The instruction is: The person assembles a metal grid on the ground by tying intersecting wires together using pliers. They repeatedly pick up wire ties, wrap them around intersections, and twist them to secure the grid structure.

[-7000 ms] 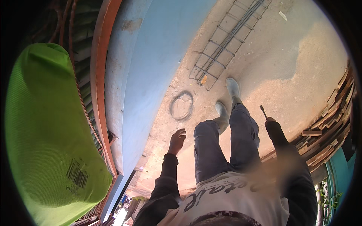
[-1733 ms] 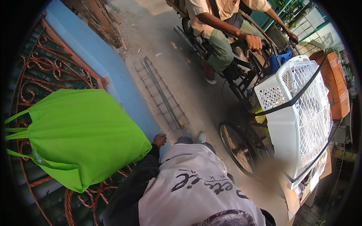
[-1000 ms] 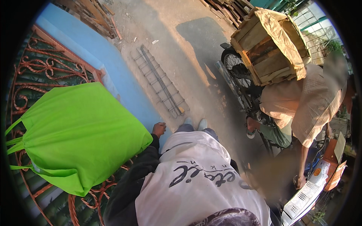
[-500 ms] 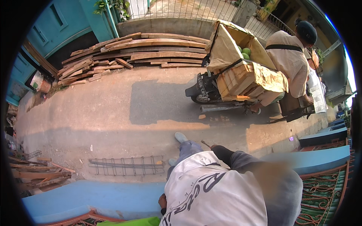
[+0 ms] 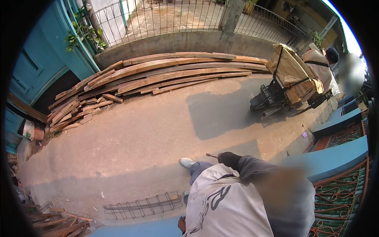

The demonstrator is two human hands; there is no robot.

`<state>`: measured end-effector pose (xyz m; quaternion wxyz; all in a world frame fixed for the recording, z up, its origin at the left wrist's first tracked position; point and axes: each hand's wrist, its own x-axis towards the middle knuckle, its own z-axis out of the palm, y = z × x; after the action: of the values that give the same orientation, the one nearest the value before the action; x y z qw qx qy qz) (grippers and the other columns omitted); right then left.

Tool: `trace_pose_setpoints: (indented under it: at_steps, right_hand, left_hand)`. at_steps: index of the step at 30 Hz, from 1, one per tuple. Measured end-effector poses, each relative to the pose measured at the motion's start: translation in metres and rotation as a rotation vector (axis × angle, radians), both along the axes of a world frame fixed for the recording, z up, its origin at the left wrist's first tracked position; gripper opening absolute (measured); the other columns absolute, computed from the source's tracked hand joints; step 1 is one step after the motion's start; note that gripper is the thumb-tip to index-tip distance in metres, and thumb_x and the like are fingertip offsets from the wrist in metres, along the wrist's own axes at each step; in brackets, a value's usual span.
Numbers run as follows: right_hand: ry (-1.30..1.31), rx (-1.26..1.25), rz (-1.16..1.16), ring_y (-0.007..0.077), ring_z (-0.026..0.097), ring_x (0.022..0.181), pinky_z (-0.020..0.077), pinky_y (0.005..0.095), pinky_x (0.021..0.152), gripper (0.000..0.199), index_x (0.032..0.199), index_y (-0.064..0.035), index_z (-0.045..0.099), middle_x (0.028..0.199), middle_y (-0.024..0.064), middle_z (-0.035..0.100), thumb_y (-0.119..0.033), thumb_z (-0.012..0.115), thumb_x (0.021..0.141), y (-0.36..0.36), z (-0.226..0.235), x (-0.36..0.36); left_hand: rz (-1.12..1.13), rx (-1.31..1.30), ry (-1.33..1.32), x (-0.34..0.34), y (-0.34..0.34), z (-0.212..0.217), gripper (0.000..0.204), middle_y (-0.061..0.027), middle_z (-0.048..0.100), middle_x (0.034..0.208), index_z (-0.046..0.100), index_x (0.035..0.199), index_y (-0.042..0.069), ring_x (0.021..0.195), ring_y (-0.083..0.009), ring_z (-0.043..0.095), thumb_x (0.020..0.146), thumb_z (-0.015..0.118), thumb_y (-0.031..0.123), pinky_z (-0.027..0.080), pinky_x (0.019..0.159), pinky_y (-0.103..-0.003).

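Note:
My right hand [image 5: 223, 157], at the end of a black cuff and grey sleeve, is closed around a short brown rod-like tool [image 5: 211, 155]. The rod sticks out to the left over the road; its kind cannot be made out. My left hand [image 5: 181, 224] hangs low beside my white printed shirt [image 5: 227, 205], which partly covers it. How its fingers lie does not show. One light grey shoe [image 5: 186, 162] reaches forward onto the pavement.
Long wooden planks [image 5: 169, 73] lie stacked along the far wall. A person rides a motorcycle [image 5: 263, 98] with a covered crate load at the right. Tied rebar [image 5: 144, 206] and scrap wood [image 5: 61, 225] lie nearer, left. A blue wall [image 5: 335, 160] with railings borders the right.
The loaded motorcycle has gone farther away to the right and looks smaller. My view has turned, so a bright green thing at the lower edge is out of sight. My right hand keeps its hold.

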<state>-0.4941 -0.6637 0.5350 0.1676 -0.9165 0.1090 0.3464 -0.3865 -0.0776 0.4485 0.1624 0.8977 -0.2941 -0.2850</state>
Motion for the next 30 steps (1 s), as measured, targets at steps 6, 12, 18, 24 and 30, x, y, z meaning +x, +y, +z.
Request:
trace_pose_setpoints:
  at_steps: [6, 12, 18, 24, 30]
  right_hand:
    - [0.104, 0.151, -0.923, 0.0363, 0.068, 0.099, 0.0536, 0.0478, 0.08, 0.037, 0.123, -0.0153, 0.063, 0.103, 0.015, 0.071, -0.017, 0.055, 0.087, -0.073, -0.05, 0.061]
    - [0.119, 0.159, -0.989, 0.035, 0.067, 0.103, 0.0529, 0.0475, 0.082, 0.037, 0.125, -0.015, 0.062, 0.108, 0.0158, 0.07, -0.02, 0.054, 0.089, -0.12, -0.062, 0.051]
    - [0.155, -0.035, -0.54, 0.0335, 0.07, 0.082, 0.0558, 0.0408, 0.068, 0.019, 0.096, -0.0023, 0.071, 0.086, 0.0171, 0.071, -0.015, 0.059, 0.087, -0.119, -0.05, 0.021]
    - [0.288, 0.075, -0.584, 0.0299, 0.069, 0.075, 0.0553, 0.0425, 0.063, 0.022, 0.108, -0.0058, 0.065, 0.085, 0.015, 0.069, -0.014, 0.058, 0.089, -0.147, -0.082, 0.044]
    - [0.414, 0.014, -0.267, 0.0262, 0.067, 0.068, 0.0548, 0.0442, 0.058, 0.029, 0.121, -0.0093, 0.06, 0.084, 0.0129, 0.067, -0.013, 0.056, 0.092, -0.167, -0.121, 0.168]
  left_hand:
    - [0.065, -0.011, 0.318, 0.076, -0.125, -0.033, 0.031, -0.009, 0.063, 0.109, 0.058, 0.117, 0.0, 0.098, -0.0194, 0.063, 0.088, 0.061, 0.011, 0.051, 0.085, -0.032]
    - [0.384, -0.121, 0.626, 0.145, -0.219, -0.02, 0.026, -0.0076, 0.063, 0.105, 0.059, 0.113, 0.001, 0.094, -0.0189, 0.063, 0.088, 0.06, 0.011, 0.051, 0.085, -0.033]
    - [0.979, -0.33, 0.995, 0.109, -0.206, 0.051, 0.021, -0.0063, 0.062, 0.101, 0.059, 0.108, 0.002, 0.091, -0.0184, 0.062, 0.088, 0.058, 0.011, 0.051, 0.085, -0.033]
    - [1.472, -0.727, 1.452, 0.014, -0.19, 0.135, 0.017, -0.005, 0.062, 0.097, 0.059, 0.103, 0.003, 0.087, -0.0179, 0.062, 0.089, 0.057, 0.01, 0.05, 0.085, -0.033]
    - [1.831, -0.846, 1.426, -0.056, -0.195, 0.216, 0.012, -0.0034, 0.062, 0.093, 0.059, 0.099, 0.006, 0.087, -0.0183, 0.062, 0.088, 0.055, 0.011, 0.049, 0.089, -0.034]
